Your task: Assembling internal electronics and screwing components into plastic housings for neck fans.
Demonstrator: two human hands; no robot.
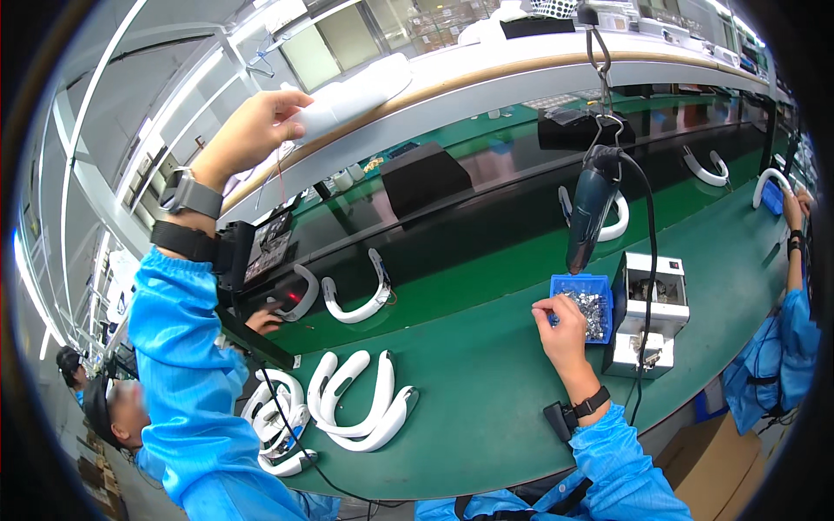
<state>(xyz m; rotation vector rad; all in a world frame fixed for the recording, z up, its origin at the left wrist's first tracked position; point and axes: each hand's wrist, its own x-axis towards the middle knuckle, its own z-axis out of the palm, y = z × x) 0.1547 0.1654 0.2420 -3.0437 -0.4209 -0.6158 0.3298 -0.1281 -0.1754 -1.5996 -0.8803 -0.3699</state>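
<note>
The largest thing is the green tabletop [469,382], which bends across the view. Above its far side runs a long shelf [486,82] with a pale top. Two co-workers sit or stand at the borders: one on the left [126,412], partly hidden, and one on the right, in a blue sleeve [795,330].

On the right part of the tabletop stands a white-grey machine [669,321]. A dark electric screwdriver [592,204] hangs from a hook, its tip down, near this machine. White U-shaped pieces [369,441] lie on the left part of the tabletop; two of them overlap, and beside them is a mixed pile [282,464] of white parts.

On the shelf, toward the left, is a long, smooth white piece [360,91]. The person's left hand [256,128] is raised to its nearer end, with the fingers bent there; I cannot tell if they pinch it. The right hand [565,334] is at the left side of a blue tray [608,304], just beside the machine, and covers part of it. Its fingers are curled; whether they pinch something, I cannot tell. The smallest things are shiny metal parts [595,317], gathered inside this tray.
</note>
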